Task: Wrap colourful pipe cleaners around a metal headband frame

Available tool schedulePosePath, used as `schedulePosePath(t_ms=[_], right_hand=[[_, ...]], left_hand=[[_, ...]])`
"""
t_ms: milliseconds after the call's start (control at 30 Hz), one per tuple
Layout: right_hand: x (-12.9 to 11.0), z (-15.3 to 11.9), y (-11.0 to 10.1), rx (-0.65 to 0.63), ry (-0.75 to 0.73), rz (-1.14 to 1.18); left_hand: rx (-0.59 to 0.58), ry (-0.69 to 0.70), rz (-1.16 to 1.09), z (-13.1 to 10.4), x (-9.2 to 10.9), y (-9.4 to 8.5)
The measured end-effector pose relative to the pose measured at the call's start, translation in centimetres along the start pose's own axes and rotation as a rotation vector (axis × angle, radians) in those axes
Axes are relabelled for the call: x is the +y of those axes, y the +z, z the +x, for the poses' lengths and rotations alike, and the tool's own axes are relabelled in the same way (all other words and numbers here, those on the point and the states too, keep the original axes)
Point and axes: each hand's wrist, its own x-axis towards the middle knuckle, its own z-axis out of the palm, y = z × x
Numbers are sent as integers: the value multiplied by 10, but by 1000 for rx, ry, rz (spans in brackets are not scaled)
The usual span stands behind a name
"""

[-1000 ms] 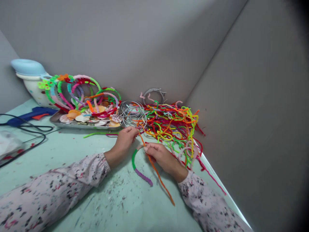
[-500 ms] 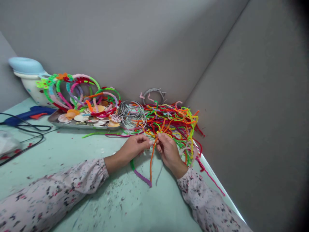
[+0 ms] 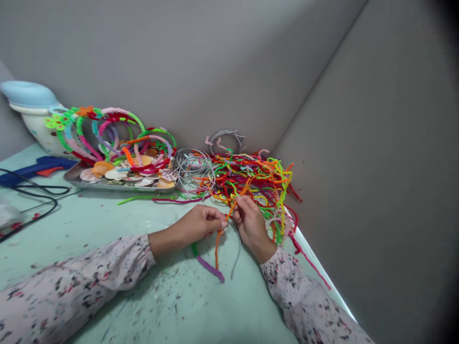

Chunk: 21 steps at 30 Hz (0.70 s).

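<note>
Pinching with both bare hands, you are holding an orange fuzzy stem above a pale green table (image 3: pixel 172 306). Your left hand (image 3: pixel 201 224) is closing thumb and fingertips on the stem beside a part-wrapped hoop (image 3: pixel 211 269), and its curled fingers are hiding the hoop's far side. Your right hand (image 3: pixel 250 224) is gripping the stem higher up between thumb and forefinger, its other fingers curling inward.

Across the scuffed, speckled tabletop, a metal tray (image 3: pixel 122 188) is holding seashells (image 3: pixel 115 175) and colourful fuzzy hoops (image 3: pixel 124 113). Bare wire coils (image 3: pixel 211 185) are lying between the tray and a tangled heap of bright fuzzy stems (image 3: pixel 247 169). A blue gun-shaped tool (image 3: pixel 36 166) and black cable (image 3: pixel 55 205) are resting at far left, before a white container with a light blue top (image 3: pixel 32 94). Grey walls (image 3: pixel 179 62) are enclosing the corner.

The orange fuzzy stem (image 3: pixel 216 251) is slanting between your hands, its lower end hanging toward the hoop's purple stretch. Green is showing next to the purple, while bare grey wire is curving below your right hand.
</note>
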Motion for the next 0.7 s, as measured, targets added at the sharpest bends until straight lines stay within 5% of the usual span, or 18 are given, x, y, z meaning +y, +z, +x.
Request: schedulePosePath(t_ms=[333, 700], right_hand=[[-7, -7, 3, -133, 28, -143], [-15, 1, -10, 43, -182, -159]], left_hand=[[-50, 27, -188, -5, 4, 3], [-60, -15, -165, -9, 1, 9]])
